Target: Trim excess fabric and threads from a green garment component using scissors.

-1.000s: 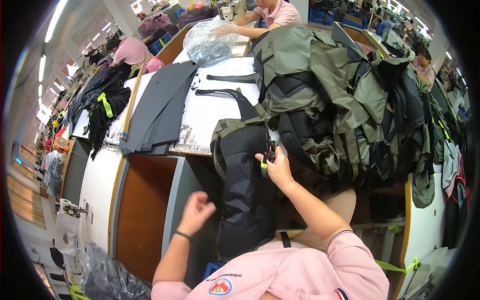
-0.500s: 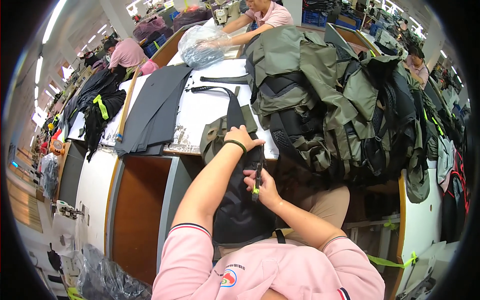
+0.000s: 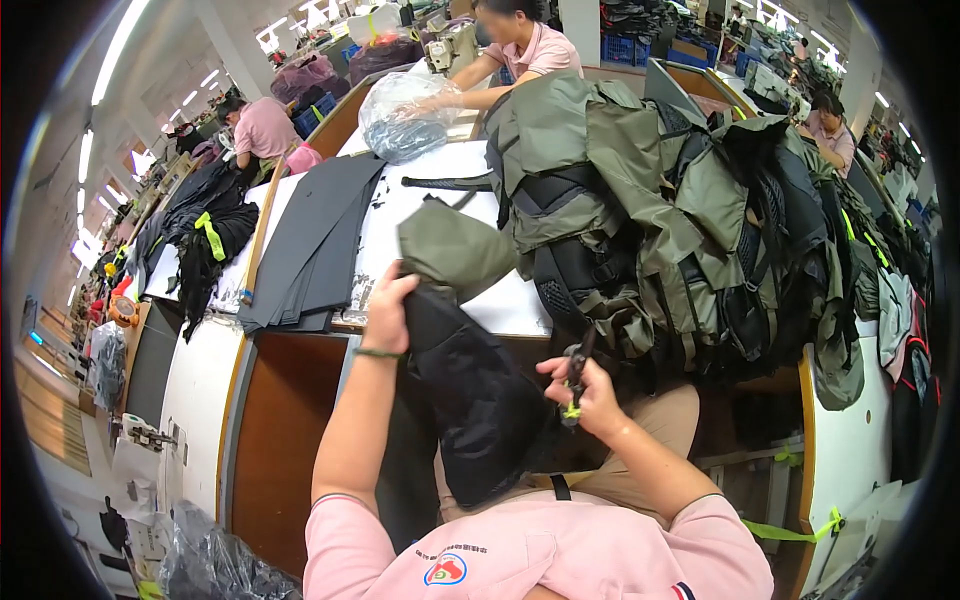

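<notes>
At the centre of the frame, a bag [image 3: 470,400] in black and olive fabric hangs slanted over the front edge of a white table [image 3: 515,315], its olive end toward the top and its black part reaching down to the person's lap. The left hand [image 3: 385,318], just left of centre, grips the bag by its left edge, near where the olive and black parts meet, with the fingers closed on the cloth. The right hand [image 3: 598,398], right of centre and below the table's edge, has its fingers curled around a small black tool [image 3: 577,372] with a yellow-green piece near its lower end; the tool's tip points upward, and this hand is apart from the bag. What kind of tool it is, I cannot tell.

From the upper centre to the right of the frame, a large heap of olive and black backpacks [image 3: 640,220] covers the table. Left of the bag lie overlapping dark grey sheets [image 3: 315,235], and above it a black strap [image 3: 445,183] stretches out from the heap. In the upper middle, a co-worker [image 3: 540,55] in a pink shirt has both arms extended toward a clear plastic bag [image 3: 408,115]. Black fabric [image 3: 190,225] with a yellow-green strip sits at the upper left.
</notes>
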A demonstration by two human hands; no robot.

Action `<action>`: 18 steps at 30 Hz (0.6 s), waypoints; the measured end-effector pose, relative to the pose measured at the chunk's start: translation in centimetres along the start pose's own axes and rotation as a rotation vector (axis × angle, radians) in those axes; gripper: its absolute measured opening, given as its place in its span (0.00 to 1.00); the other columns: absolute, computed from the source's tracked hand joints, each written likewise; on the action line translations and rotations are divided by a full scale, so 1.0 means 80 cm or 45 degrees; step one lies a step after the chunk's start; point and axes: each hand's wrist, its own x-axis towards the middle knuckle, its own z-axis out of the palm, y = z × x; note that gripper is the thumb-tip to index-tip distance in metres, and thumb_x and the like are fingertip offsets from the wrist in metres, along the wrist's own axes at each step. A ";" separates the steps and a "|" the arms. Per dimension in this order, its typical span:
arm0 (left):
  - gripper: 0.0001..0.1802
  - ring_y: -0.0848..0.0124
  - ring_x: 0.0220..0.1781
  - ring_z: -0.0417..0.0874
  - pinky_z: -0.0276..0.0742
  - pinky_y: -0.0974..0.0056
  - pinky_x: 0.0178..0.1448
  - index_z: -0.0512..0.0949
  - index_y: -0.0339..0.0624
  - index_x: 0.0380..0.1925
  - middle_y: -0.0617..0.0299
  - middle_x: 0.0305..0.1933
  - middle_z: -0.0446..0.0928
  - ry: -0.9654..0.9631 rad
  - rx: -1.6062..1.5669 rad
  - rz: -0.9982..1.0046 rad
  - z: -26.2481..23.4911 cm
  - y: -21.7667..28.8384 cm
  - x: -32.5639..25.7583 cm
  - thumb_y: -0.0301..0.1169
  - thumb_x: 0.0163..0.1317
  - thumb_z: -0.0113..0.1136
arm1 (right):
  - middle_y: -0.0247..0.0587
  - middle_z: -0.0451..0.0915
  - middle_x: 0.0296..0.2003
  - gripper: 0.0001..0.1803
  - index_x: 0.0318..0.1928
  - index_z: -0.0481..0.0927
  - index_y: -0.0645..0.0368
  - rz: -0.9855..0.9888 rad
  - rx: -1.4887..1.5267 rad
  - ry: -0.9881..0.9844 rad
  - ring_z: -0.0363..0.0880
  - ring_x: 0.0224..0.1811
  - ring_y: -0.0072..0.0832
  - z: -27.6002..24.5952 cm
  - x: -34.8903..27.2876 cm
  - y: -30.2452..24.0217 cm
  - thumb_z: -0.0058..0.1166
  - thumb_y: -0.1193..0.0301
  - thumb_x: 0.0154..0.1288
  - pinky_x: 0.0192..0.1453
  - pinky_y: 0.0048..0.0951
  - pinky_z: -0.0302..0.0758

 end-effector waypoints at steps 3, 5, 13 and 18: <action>0.27 0.56 0.58 0.79 0.73 0.54 0.66 0.70 0.32 0.59 0.49 0.57 0.77 -0.043 -0.518 0.133 -0.019 0.073 -0.058 0.28 0.58 0.48 | 0.43 0.81 0.49 0.15 0.40 0.73 0.61 -0.097 0.080 0.043 0.77 0.44 0.21 -0.012 0.025 -0.035 0.68 0.74 0.60 0.51 0.26 0.74; 0.29 0.53 0.61 0.77 0.71 0.50 0.68 0.70 0.33 0.61 0.47 0.62 0.75 -0.154 -0.665 0.231 -0.054 0.090 -0.084 0.35 0.59 0.50 | 0.46 0.80 0.51 0.15 0.42 0.73 0.61 -0.200 0.122 0.005 0.78 0.46 0.24 -0.007 0.047 -0.058 0.67 0.71 0.62 0.54 0.28 0.75; 0.35 0.52 0.64 0.75 0.69 0.48 0.69 0.68 0.37 0.65 0.48 0.65 0.73 -0.376 -0.876 0.329 -0.054 0.061 -0.138 0.49 0.64 0.52 | 0.31 0.76 0.42 0.28 0.46 0.74 0.59 -0.120 0.450 -0.277 0.72 0.44 0.20 0.055 0.071 -0.083 0.63 0.47 0.63 0.50 0.25 0.71; 0.34 0.54 0.63 0.75 0.69 0.50 0.69 0.68 0.36 0.64 0.50 0.65 0.73 -0.089 -0.849 0.204 -0.059 0.042 -0.159 0.50 0.66 0.53 | 0.25 0.72 0.40 0.35 0.49 0.75 0.58 0.107 0.439 -0.286 0.68 0.42 0.15 0.060 0.031 -0.057 0.63 0.40 0.59 0.48 0.21 0.68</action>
